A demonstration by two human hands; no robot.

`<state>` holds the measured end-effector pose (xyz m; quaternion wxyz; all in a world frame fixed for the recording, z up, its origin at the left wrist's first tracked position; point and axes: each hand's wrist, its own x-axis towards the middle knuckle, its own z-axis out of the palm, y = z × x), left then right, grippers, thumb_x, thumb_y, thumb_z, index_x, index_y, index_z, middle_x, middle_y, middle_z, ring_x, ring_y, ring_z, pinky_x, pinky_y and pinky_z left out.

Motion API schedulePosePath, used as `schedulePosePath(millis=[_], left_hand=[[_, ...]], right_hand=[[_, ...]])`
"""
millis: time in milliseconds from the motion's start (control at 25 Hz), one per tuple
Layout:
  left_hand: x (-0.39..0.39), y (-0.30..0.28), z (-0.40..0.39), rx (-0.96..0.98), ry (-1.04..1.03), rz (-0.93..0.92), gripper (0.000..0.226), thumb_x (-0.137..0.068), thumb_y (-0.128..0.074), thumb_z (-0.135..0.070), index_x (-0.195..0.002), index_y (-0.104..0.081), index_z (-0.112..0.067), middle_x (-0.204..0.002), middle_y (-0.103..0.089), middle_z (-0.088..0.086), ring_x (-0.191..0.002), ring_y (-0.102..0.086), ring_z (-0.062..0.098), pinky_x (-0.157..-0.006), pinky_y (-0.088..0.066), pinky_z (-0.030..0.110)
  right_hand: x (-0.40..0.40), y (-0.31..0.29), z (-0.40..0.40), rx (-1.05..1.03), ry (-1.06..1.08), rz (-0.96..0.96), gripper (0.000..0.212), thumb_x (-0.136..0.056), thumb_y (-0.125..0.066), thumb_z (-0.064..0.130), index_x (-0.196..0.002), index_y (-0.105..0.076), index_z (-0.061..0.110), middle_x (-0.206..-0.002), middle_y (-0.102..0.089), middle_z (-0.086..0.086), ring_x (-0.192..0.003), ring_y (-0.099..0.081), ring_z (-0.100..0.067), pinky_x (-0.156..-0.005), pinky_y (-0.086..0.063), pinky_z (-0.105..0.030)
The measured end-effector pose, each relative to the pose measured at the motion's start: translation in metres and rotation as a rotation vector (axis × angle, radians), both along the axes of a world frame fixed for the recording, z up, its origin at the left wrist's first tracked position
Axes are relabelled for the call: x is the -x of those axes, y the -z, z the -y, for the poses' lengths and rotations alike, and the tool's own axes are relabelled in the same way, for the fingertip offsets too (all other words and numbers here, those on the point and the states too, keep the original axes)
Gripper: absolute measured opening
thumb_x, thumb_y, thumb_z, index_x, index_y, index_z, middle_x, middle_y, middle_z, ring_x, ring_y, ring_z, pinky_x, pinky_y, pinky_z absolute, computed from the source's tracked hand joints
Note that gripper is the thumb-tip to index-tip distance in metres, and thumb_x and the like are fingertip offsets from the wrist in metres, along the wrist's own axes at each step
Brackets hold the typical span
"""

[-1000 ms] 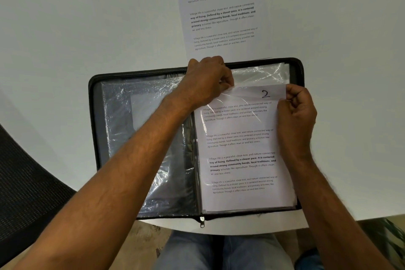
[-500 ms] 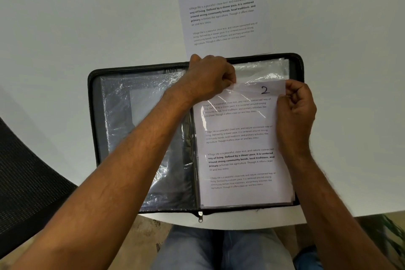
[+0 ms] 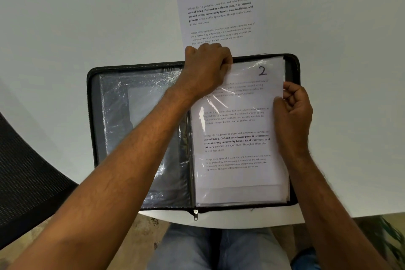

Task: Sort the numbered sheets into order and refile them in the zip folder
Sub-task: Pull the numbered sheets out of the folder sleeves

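A black zip folder (image 3: 92,116) lies open on the white table, with clear plastic sleeves on both halves. The sheet numbered 2 (image 3: 236,142) sits in the right half's plastic sleeve (image 3: 241,195). Its top is near the folder's far edge and its lower edge stops short of the sleeve's bottom. My left hand (image 3: 208,68) reaches across and grips the sleeve's top left corner with curled fingers. My right hand (image 3: 293,105) pinches the right edge of sheet 2. The left half's sleeve (image 3: 131,127) holds a faint pale sheet.
Another printed sheet (image 3: 219,6) lies on the table just beyond the folder, and its number is out of view. A black mesh chair (image 3: 24,171) stands at the left. The table's near edge (image 3: 219,223) is just below the folder, above my knees.
Sheet 2 has slid up toward the folder's far edge, leaving a gap at the sleeve's bottom. My left hand moved up with the corner. My right hand slipped lower along the sheet's right edge.
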<state>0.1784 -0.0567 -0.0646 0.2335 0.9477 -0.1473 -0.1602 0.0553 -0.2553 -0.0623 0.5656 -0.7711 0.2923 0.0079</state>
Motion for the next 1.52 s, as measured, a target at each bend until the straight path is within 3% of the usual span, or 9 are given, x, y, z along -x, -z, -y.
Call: schedulePosePath(millis=[280,560,640,800,960,1080,1240,1400,1520], left_hand=[[-0.025,-0.011,0.002,0.100,-0.239,0.166,0.015,-0.098,-0.049,-0.022,-0.099,-0.063,-0.027,-0.095,-0.065,-0.013,-0.097,-0.058,0.012,-0.088,-0.020,0.037],[-0.046,-0.018,-0.014,0.167,-0.468,0.052,0.019,-0.093,-0.064,-0.050,-0.109,-0.066,-0.039,-0.092,-0.060,-0.022,-0.093,-0.055,-0.003,-0.086,-0.020,0.034],[-0.044,-0.018,-0.026,0.231,-0.533,-0.024,0.029,-0.089,-0.070,-0.053,-0.114,-0.063,-0.038,-0.095,-0.062,-0.019,-0.094,-0.058,-0.001,-0.091,-0.030,0.033],[-0.025,-0.016,-0.044,0.546,-0.648,-0.223,0.031,-0.088,-0.079,-0.036,-0.113,-0.062,-0.027,-0.104,-0.065,-0.008,-0.098,-0.066,0.012,-0.087,-0.060,0.036],[-0.013,-0.008,-0.049,0.448,-0.599,-0.257,0.022,-0.093,-0.076,-0.031,-0.111,-0.068,-0.021,-0.107,-0.073,0.000,-0.096,-0.072,0.017,-0.088,-0.061,0.043],[-0.015,-0.008,-0.047,0.433,-0.649,-0.222,0.030,-0.095,-0.073,-0.030,-0.122,-0.070,-0.015,-0.107,-0.074,0.000,-0.093,-0.072,0.014,-0.086,-0.061,0.034],[-0.031,-0.015,-0.041,0.521,-0.743,-0.158,0.027,-0.096,-0.072,-0.027,-0.119,-0.070,-0.013,-0.104,-0.074,-0.005,-0.084,-0.068,0.001,-0.067,-0.052,0.011],[-0.044,-0.020,-0.040,0.751,-0.823,-0.198,0.016,-0.096,-0.072,-0.022,-0.109,-0.073,-0.013,-0.104,-0.077,0.000,-0.086,-0.073,0.003,-0.071,-0.054,0.016],[-0.034,-0.009,-0.048,0.508,-0.669,-0.237,0.018,-0.095,-0.072,-0.032,-0.103,-0.074,-0.015,-0.105,-0.076,0.004,-0.093,-0.074,0.015,-0.082,-0.061,0.034]], right_hand=[[0.004,0.009,0.003,0.006,-0.034,-0.032,0.029,-0.101,-0.055,0.008,-0.130,-0.057,0.010,-0.121,-0.070,-0.003,-0.097,-0.072,-0.006,-0.075,-0.059,-0.018],[0.004,0.012,0.001,0.011,-0.004,-0.044,0.027,-0.102,-0.054,0.009,-0.129,-0.056,0.011,-0.122,-0.070,-0.003,-0.097,-0.071,-0.001,-0.072,-0.055,-0.013],[0.004,0.012,0.000,0.018,-0.004,-0.051,0.026,-0.103,-0.053,0.009,-0.128,-0.055,0.013,-0.122,-0.070,-0.002,-0.095,-0.070,0.003,-0.071,-0.054,-0.011],[0.004,0.010,-0.002,0.022,0.013,-0.054,0.026,-0.103,-0.053,0.009,-0.129,-0.056,0.013,-0.123,-0.069,-0.002,-0.101,-0.069,-0.001,-0.073,-0.054,-0.010],[0.003,0.008,-0.003,0.015,0.023,-0.057,0.025,-0.103,-0.053,0.007,-0.127,-0.056,0.015,-0.121,-0.069,-0.002,-0.096,-0.068,0.007,-0.073,-0.052,-0.008],[0.003,0.008,-0.003,0.003,0.026,-0.062,0.026,-0.103,-0.053,0.008,-0.127,-0.057,0.014,-0.120,-0.071,-0.002,-0.093,-0.069,0.004,-0.070,-0.053,-0.010],[0.003,0.007,-0.002,-0.014,0.022,-0.059,0.026,-0.102,-0.053,0.007,-0.127,-0.057,0.012,-0.118,-0.071,-0.001,-0.090,-0.069,0.005,-0.068,-0.053,-0.011],[0.004,0.007,-0.002,-0.025,0.025,-0.045,0.025,-0.102,-0.053,0.006,-0.126,-0.058,0.012,-0.115,-0.071,-0.001,-0.089,-0.069,0.004,-0.068,-0.053,-0.011],[0.005,0.008,-0.002,-0.037,0.030,-0.046,0.025,-0.102,-0.053,0.006,-0.125,-0.059,0.015,-0.114,-0.072,0.001,-0.091,-0.070,0.001,-0.069,-0.054,-0.013]])
